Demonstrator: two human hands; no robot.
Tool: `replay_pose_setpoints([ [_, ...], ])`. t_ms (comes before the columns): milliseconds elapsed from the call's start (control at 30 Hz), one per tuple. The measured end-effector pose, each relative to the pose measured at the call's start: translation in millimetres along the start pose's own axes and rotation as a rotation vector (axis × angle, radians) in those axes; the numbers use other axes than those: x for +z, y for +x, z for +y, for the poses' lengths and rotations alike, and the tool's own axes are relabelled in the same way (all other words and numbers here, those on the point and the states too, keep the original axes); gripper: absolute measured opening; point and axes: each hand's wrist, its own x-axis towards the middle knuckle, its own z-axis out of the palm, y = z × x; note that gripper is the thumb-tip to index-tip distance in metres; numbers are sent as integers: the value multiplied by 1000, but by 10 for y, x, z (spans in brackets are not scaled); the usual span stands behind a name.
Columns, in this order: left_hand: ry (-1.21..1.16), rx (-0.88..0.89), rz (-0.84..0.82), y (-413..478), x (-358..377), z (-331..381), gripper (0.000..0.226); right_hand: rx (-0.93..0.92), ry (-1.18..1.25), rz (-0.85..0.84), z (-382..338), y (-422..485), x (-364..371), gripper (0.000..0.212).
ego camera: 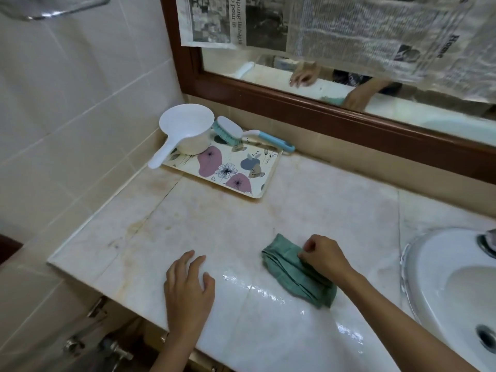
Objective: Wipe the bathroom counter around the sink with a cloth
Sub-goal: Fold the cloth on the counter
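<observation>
Pale marble makes up the bathroom counter (214, 232), which has brownish stains toward its left and back parts and a shiny wet patch (268, 291) near the front edge. On the right, a white sink (434, 275) is set into the counter, and only a part of it is in view.

A folded green cloth (290, 275) lies on the counter to the left of the sink, close to it but not touching. The right hand (326, 257) is on the cloth's right part, with its fingers curled and pinching the fabric. The left hand (188, 285) lies flat on the bare marble well to the left of the cloth, its fingers straight and a little spread, holding nothing.

At the back left corner stands a flowered tray (264, 189). A white water dipper (188, 130) stands on the tray's far left corner with its handle reaching over the rim. Just beside the dipper, a scrub brush (228, 128) with teal bristles leans on the tray's back edge, and its blue-tipped handle points to the right.

Behind the counter hangs a mirror (268, 73) in a dark wooden frame (295, 106), with sheets of newspaper (349, 25) covering its upper part. Both hands are reflected below the paper. White wall tiles (80, 103) cover the left side.
</observation>
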Motion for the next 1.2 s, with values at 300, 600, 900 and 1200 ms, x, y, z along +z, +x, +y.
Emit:
replay_pose_setpoints([
  [300, -4, 0, 9, 2, 37, -24, 33, -177, 2, -176, -101, -201, 56, 11],
  [600, -59, 230, -7, 696, -4, 201, 35, -309, 171, -99, -1009, 203, -535, 11],
  [900, 15, 366, -127, 1279, 292, 142, 38, -309, 160, -87, -2167, 1442, -577, 12],
  [1200, 42, 381, -117, 1304, 302, 193, 38, -332, -277, 206, -2102, 1927, 123, 12],
])
